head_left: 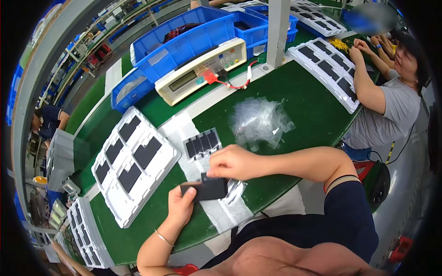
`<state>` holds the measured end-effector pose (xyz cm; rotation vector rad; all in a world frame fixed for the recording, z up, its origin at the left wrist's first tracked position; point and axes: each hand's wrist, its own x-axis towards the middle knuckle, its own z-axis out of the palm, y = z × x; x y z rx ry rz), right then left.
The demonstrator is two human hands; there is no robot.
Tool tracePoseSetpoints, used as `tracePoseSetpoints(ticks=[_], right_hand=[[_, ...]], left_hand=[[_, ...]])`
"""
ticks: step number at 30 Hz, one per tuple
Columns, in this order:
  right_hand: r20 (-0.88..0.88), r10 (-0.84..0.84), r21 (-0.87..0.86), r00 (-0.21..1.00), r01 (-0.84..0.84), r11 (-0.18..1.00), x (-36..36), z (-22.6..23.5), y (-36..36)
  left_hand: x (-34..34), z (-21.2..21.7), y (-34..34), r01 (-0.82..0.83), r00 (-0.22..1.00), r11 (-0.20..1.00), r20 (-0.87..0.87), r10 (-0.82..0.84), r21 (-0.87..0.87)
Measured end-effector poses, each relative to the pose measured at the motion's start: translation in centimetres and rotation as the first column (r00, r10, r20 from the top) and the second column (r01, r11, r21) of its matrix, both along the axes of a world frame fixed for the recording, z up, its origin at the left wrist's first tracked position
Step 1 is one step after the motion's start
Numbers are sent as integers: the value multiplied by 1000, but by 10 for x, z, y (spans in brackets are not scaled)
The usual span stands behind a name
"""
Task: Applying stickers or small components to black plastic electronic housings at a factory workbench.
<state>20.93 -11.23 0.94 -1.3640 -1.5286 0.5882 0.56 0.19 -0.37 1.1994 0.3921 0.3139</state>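
A flat black notched block (212,189) is in my left hand (181,205), with the thumb on its face and the fingers behind it. My right hand (235,163) is closed, its fingertips pinched at the block's upper edge by the notch; whatever lies between them is hidden. Just beyond my hands is a sheet with black rectangular strips (202,144) on a pale paper runner (184,130). Part of a silvery piece (235,191) shows beside the block. To the left, a stacked white tray (109,193) carries several similar black notched blocks (147,152).
Loose clear plastic pieces (260,120) lie in a heap on the green table (304,99). Behind stand a cream bench meter (201,71) with a red lead, blue bins (184,43) and a grey post (277,34). A co-worker (384,108) sits at the right beside another white tray (326,69).
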Motion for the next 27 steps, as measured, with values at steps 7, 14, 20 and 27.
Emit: tracePoseSetpoints(ticks=[7, 14, 20, 27], right_hand=[[-307, -107, -289, 946, 15, 957, -6, -10, 1], [106, 72, -96, 992, -62, 993, -14, 2, -3], [286, 8, 143, 958, -51, 988, -11, 6, -4], [307, 106, 197, 946, -172, 965, -15, 12, -4]], left_hand=[[1, -13, 4, -121, 993, 989, 8, 121, 89], [1, 0, 11, -176, 984, 983, 24, 175, 44], [-49, 66, 55, -306, 828, 225, 142, 543, 925], [-124, 36, 102, 332, 498, -266, 72, 864, 905]])
